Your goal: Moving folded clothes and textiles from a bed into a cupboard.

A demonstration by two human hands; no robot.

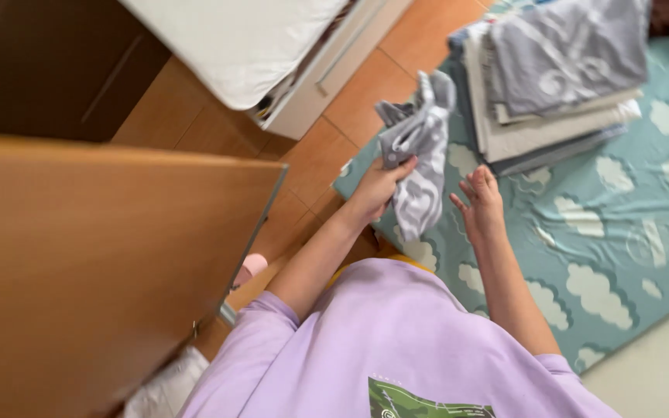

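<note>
— Wood floor (350,93) up top, with a teal cloud-print sheet (621,232) spread over the right side. What's in the hands?

— Left hand (377,190) is clenched on a grey patterned cloth (420,155), bunched at the top, so the rest hangs loose below the fist and clear of the sheet. My guess is it's held up like that to let it drop straight.

— And the right?

— Right hand (480,205) is empty, fingers spread and slightly curled, just beside the hanging cloth but apart from it. Looks poised to catch an edge, though that's only a reading.

— Anything else nearby?

— A stack of folded linens (551,85) sits on the sheet beyond the hands, grey pieces on top, pale ones beneath. A white cabinet (303,62) stands on the floor to the upper left.

— Anything crowding them?

— A big brown wooden panel (94,271) fills the left, close against the left elbow. The person's lilac shirt (396,340) covers the lower middle.
</note>
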